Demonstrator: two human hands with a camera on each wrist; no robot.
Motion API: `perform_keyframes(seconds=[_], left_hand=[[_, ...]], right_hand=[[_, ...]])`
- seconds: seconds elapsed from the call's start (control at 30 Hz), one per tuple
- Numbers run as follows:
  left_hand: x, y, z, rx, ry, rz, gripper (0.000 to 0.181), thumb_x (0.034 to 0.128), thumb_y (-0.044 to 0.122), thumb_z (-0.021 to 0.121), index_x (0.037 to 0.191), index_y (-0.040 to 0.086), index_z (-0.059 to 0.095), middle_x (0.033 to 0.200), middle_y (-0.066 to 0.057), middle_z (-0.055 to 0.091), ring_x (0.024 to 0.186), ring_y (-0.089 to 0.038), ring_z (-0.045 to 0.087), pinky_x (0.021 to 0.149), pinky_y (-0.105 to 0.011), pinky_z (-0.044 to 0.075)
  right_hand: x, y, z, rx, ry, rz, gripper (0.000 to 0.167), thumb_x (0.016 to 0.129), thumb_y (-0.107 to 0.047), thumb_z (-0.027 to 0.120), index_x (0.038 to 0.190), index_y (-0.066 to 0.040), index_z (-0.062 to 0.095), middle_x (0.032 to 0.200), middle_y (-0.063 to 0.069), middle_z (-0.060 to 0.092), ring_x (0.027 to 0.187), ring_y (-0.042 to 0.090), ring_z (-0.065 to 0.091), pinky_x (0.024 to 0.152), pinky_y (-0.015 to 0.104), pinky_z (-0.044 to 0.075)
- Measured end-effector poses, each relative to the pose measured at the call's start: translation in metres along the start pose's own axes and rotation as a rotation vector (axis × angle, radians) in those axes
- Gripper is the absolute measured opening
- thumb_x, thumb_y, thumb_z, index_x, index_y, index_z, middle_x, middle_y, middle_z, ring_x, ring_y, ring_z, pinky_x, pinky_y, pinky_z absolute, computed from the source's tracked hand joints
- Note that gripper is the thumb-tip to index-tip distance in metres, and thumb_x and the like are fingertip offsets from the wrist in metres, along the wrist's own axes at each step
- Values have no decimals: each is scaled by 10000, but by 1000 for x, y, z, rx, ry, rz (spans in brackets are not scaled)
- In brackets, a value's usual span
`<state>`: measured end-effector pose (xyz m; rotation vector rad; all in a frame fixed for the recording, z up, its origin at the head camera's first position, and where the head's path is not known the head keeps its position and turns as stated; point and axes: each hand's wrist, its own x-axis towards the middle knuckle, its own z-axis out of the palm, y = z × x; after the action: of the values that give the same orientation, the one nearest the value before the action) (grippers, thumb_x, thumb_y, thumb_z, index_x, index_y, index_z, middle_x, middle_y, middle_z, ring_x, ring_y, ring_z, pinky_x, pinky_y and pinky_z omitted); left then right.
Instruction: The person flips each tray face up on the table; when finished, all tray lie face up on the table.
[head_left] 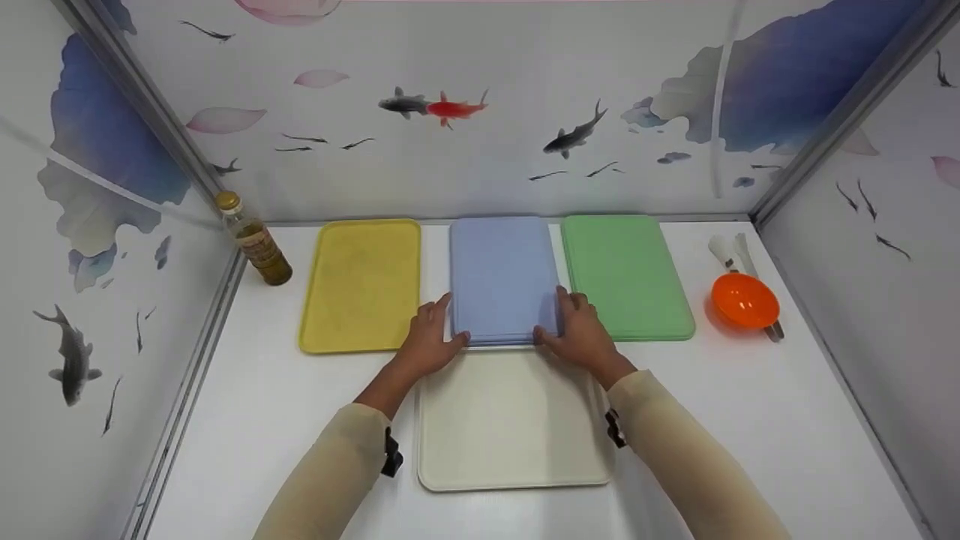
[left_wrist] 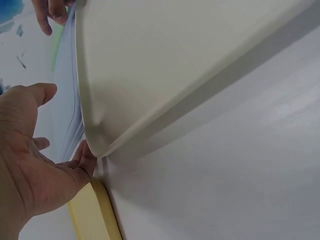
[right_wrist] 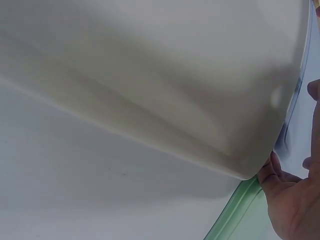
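A blue tray (head_left: 504, 277), with layered edges like a stack, lies at the middle back of the table. Around its near left corner is my left hand (head_left: 431, 341), fingers along the side edge and thumb by the front edge. Mirroring it, my right hand (head_left: 581, 334) touches the near right corner. In the left wrist view the left thumb (left_wrist: 45, 93) stands apart from the fingers, and neither hand visibly pinches anything. Directly in front lies a cream tray (head_left: 514, 424), whose raised rim shows in both wrist views.
A yellow tray (head_left: 364, 285) lies left of the blue one, a green tray (head_left: 626, 277) right. At the back left stands a bottle (head_left: 259, 247) of amber liquid. An orange bowl (head_left: 745, 300) sits over utensils (head_left: 724, 253) at the right. Patterned walls (head_left: 480, 172) enclose the table.
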<state>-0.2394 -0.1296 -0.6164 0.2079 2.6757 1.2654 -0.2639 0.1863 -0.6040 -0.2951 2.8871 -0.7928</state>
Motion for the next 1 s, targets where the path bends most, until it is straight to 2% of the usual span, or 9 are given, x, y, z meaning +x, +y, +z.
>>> perform_keyframes(seconds=[0.1,0.2,0.33,0.5,0.6,0.67,0.83,0.9,1.0], left_hand=[[-6,13,-5,-2,-16,-20,868,1052,348,684,1736,36,252,1692,-372,304,1590,-577,320,1289,-692,326],[-3,8,0,5,-4,-5,853,1065,384,667,1740,54,262,1680,-364,344,1543,-561,355,1262,-670,367],[9,-7,10,-19,13,3,874,1046,437,671,1750,103,275,1706,-304,396,1465,-505,390,1222,-646,396],[21,-16,15,-53,-13,-33,913,1028,442,671,1770,133,237,1737,-257,411,1455,-460,383,1233,-647,382],[26,-15,15,-71,-40,-85,927,1030,471,669,1782,177,213,1761,-221,396,1496,-444,359,1248,-640,376],[28,-12,14,-96,-49,-127,930,1031,488,674,1785,211,206,1790,-172,368,1542,-431,331,1253,-638,375],[16,22,3,-225,-25,-213,878,1045,428,662,1778,236,218,1826,-125,308,1637,-450,223,1276,-655,327],[9,35,-1,-285,-3,-225,857,1041,391,658,1769,230,236,1825,-153,296,1659,-470,181,1287,-677,298],[6,38,-1,-334,36,-218,856,1020,367,680,1757,232,265,1816,-183,291,1672,-497,150,1289,-710,278]], right_hand=[[0,1,0,-6,5,7,996,1024,-477,722,1732,28,237,1647,394,377,1441,560,524,1159,664,499],[1,0,1,-13,11,3,991,1026,-484,721,1731,24,245,1648,387,384,1454,553,510,1159,660,501],[3,-3,5,-9,10,-8,998,1023,-493,726,1732,20,246,1662,384,386,1495,556,433,1175,660,485],[6,-8,8,23,-13,2,1009,1024,-486,726,1745,7,219,1707,370,340,1532,559,362,1203,658,456],[8,-9,9,52,-16,22,1011,1022,-481,727,1749,-4,213,1736,347,308,1562,547,319,1232,659,426],[8,-9,9,65,-13,32,1021,1014,-486,728,1747,2,212,1745,337,301,1566,540,307,1242,658,412],[12,-15,8,108,0,55,1036,989,-490,727,1730,37,230,1733,340,324,1570,537,290,1251,659,392],[14,-16,9,124,1,63,1031,985,-486,724,1725,44,239,1726,346,330,1573,541,283,1253,666,382],[16,-17,11,129,-1,66,1020,988,-488,712,1713,64,253,1719,356,333,1570,543,288,1257,672,368]])
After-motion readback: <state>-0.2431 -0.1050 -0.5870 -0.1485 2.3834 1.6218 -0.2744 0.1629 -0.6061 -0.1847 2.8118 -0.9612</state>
